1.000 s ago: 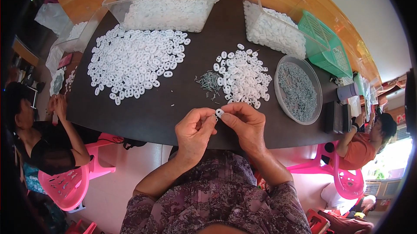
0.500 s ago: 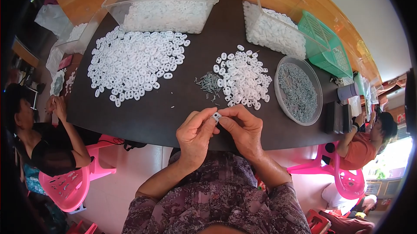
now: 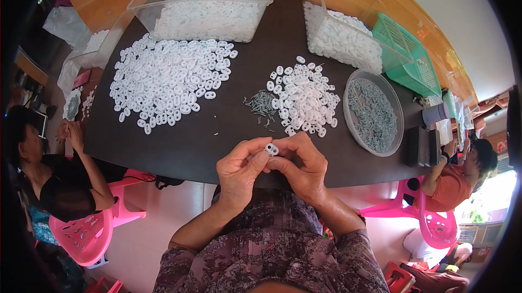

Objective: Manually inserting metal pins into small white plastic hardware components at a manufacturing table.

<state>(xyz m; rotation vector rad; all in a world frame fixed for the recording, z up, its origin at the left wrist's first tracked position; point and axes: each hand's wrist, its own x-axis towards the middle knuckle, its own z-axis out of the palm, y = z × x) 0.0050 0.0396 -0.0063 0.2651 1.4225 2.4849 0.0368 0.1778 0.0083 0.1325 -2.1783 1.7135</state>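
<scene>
A small assembly workshop: heaps of white plastic rings (image 3: pixel 168 78), clear bins (image 3: pixel 209 4), co-workers seated around.

My hands have drawn slightly back toward my body from the table edge. The white ring (image 3: pixel 271 149), earlier upright between fingertips, now lies flatter, both holes facing up.

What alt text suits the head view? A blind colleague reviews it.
Both hands, left hand and right hand, pinch one small white plastic piece above a dark table bearing two heaps of white pieces, a small pile of metal pins and clear bins.
</scene>
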